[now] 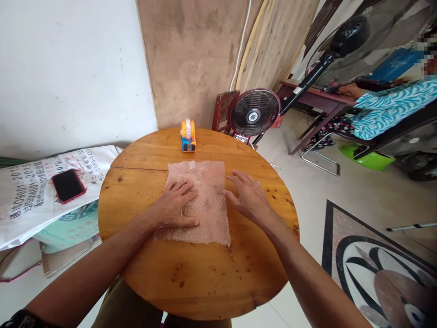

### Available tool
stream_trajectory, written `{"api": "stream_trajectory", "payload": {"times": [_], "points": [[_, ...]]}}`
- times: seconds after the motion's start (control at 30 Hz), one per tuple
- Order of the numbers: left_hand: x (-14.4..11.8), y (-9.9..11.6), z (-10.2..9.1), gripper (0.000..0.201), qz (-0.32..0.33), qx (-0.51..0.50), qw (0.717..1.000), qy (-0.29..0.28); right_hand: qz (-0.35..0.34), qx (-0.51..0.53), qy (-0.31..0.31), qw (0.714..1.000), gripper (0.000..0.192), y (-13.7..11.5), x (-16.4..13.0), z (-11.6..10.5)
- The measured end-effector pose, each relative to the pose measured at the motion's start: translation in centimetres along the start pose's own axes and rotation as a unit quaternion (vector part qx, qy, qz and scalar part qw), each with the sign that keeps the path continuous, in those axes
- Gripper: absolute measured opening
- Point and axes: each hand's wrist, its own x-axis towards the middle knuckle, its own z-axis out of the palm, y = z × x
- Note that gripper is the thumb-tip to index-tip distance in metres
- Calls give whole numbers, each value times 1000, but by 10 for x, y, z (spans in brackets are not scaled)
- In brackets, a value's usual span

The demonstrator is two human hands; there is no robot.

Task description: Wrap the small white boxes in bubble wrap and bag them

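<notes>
A flat sheet or packet of pinkish bubble wrap (210,207) lies on the round wooden table (201,278), with a small piece of clear tape near its far edge. My left hand (177,205) rests on the left part of the wrap, fingers spread and palm down. Just past the wrap's right edge is my right hand (249,196), its fingers apart and nothing in them; its thumb comes close to the wrap, and I cannot tell if they touch. Beyond the wrap stands an orange and blue tape dispenser (188,136) with a roll of clear tape.
A phone (68,186) lies on white printed sacks (23,182) at the left. Behind the table stands a fan (254,114) beside a wooden board (191,59). At the right, a person in a patterned blue sleeve (396,107) sits by a dark red desk (317,102).
</notes>
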Motion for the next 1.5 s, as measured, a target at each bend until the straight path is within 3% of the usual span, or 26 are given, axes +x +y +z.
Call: {"api": "stream_trajectory", "payload": {"times": [0.13, 0.23, 0.3, 0.37, 0.43, 0.5, 0.6, 0.7, 0.8, 0.9, 0.97, 1.03, 1.17, 1.23, 1.33, 1.43, 1.5], "points": [[0, -1, 1, 78, -2, -4, 1000, 0, 51, -13, -35, 998, 61, 38, -21, 6], [0, -2, 1, 78, 1, -6, 1000, 1, 100, 4, -49, 994, 53, 57, -26, 9], [0, -1, 1, 77, 1, -5, 1000, 4, 135, 70, -57, 987, 43, 61, -31, 6], [0, 0, -1, 72, -2, 0, 1000, 2, 142, 205, -82, 965, 42, 57, -39, -3], [1, 1, -3, 64, -4, 4, 1000, -8, 97, 373, -122, 915, 48, 42, -51, -16], [1, 2, -4, 58, -7, 9, 1000, -17, 20, 469, -193, 861, 47, 18, -60, -29], [2, 2, -4, 53, -18, 27, 999, -14, -123, 490, -298, 810, 42, -24, -59, -37], [2, 3, -3, 47, -24, 30, 999, -15, -269, 472, -307, 782, 44, -50, -41, -31], [3, 4, -3, 61, -27, 5, 1000, -5, -274, 439, -286, 806, 43, -51, -24, -22], [4, 5, -3, 85, -21, -17, 1000, 10, -208, 380, -273, 859, 31, -39, -17, -17], [4, 4, -1, 94, -19, -30, 999, 8, -160, 363, -271, 877, 28, -30, -15, -13], [4, 2, 1, 101, -20, -41, 999, 5, -122, 401, -269, 867, 33, -25, -11, -8], [3, -1, 2, 112, -23, -86, 996, 9, -112, 534, -226, 807, 36, -25, 10, 7], [2, -3, -2, 106, -15, -125, 992, 20, -128, 547, -173, 809, 32, -29, 22, 15], [2, -7, -11, 82, -24, -212, 975, 59, -160, 478, -108, 857, 35, -36, 30, 29], [3, -12, -14, 73, -73, -279, 952, 104, -176, 403, -64, 896, 48, -38, 26, 42], [4, -14, -11, 71, -78, -277, 951, 112, -176, 393, -55, 901, 57, -36, 22, 48]]}}
